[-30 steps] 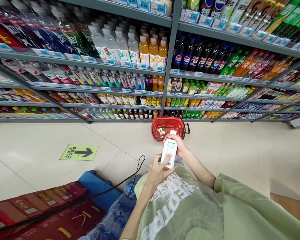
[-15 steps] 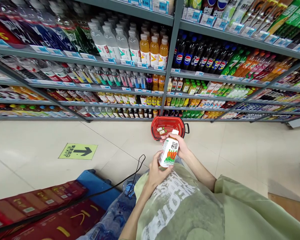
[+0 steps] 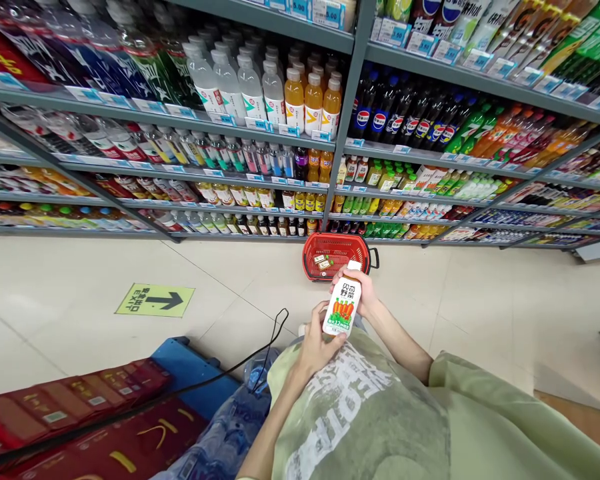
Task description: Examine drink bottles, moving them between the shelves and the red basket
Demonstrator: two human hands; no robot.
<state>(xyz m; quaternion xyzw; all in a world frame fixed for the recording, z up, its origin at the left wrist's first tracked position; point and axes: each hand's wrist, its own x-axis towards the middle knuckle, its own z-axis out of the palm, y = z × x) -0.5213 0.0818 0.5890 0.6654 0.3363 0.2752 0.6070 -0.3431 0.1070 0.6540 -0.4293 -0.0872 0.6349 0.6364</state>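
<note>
A white-capped juice bottle [image 3: 343,303] with carrots on its white label is held between my two hands in front of my shirt. My left hand [image 3: 317,343] grips its lower end, thumb across the bottom of the label. Around the upper part, near the cap, my right hand [image 3: 367,293] is wrapped; some of its fingers are hidden behind the bottle. Just beyond the bottle, a red shopping basket [image 3: 307,257] stands on the floor, with a few small packages [image 3: 323,261] inside.
Shelves of bottled drinks [image 3: 260,177] run across the far side, behind the basket. To the left lie a yellow-green exit arrow sign [image 3: 155,301] on the floor, red boxes [image 3: 80,407] on a blue pallet [image 3: 190,367], and shrink-wrapped water bottles [image 3: 225,433]. A black cord [image 3: 230,371] loops beside them.
The bottle has turned slightly in my hands, so its label faces me more squarely. Both hands still hold it, and the view has shifted a little.
</note>
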